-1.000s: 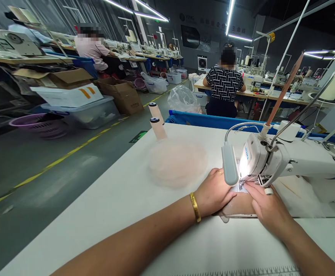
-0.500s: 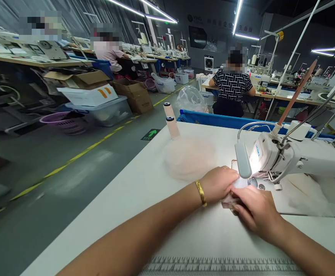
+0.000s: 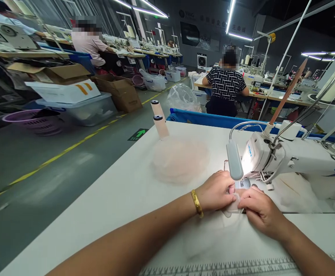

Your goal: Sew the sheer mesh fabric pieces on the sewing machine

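Note:
My left hand [image 3: 217, 191], with a gold bangle at the wrist, pinches the left side of a sheer pale fabric piece [image 3: 233, 207]. Opposite it, my right hand [image 3: 258, 209] has its fingers closed on the fabric's right edge. Both hands are just in front of the needle area of a white sewing machine [image 3: 266, 157], whose grey lamp [image 3: 234, 159] lights the spot. Part of the fabric between the hands is hidden by my fingers. More sheer fabric [image 3: 295, 193] lies under the machine's arm.
A heap of thin peach fabric [image 3: 181, 159] lies left of the machine, near two pale thread spools [image 3: 161, 126]. A clear ruler [image 3: 230, 268] runs along the table's near edge. Blue cloth [image 3: 202, 119] hangs at the far edge. A co-worker [image 3: 227, 86] sits ahead.
My hands have drawn slightly apart, and more of the sheer fabric shows between and below them. The dark-edged bit under my fingers is no longer visible. The whole view has shifted somewhat.

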Available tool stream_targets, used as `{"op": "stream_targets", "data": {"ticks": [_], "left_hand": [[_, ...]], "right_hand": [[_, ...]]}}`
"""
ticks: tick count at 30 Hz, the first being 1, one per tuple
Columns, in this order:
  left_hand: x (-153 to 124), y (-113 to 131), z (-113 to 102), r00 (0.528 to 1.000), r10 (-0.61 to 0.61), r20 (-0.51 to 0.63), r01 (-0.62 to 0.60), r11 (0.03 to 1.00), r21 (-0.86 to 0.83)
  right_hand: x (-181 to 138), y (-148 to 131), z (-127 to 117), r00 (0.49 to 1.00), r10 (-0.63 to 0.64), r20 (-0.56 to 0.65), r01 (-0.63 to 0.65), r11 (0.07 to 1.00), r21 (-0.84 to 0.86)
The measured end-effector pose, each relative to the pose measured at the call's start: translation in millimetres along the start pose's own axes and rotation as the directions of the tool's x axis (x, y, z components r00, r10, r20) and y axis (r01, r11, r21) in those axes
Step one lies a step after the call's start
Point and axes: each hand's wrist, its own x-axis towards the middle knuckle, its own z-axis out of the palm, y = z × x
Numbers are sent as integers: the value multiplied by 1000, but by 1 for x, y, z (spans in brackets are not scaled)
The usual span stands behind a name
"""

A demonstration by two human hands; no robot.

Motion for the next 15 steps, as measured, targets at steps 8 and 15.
{"op": "stream_targets", "data": {"ticks": [8,15], "left_hand": [[-5,6,6,977,-180,112,212,806,-553],[-5,3,14,972,-220,77,230,848,-478]], "right_hand": [[0,-10,9,888,443,-126,-431,896,111],[2,-13,14,875,431,-220,-421,902,94]]}}
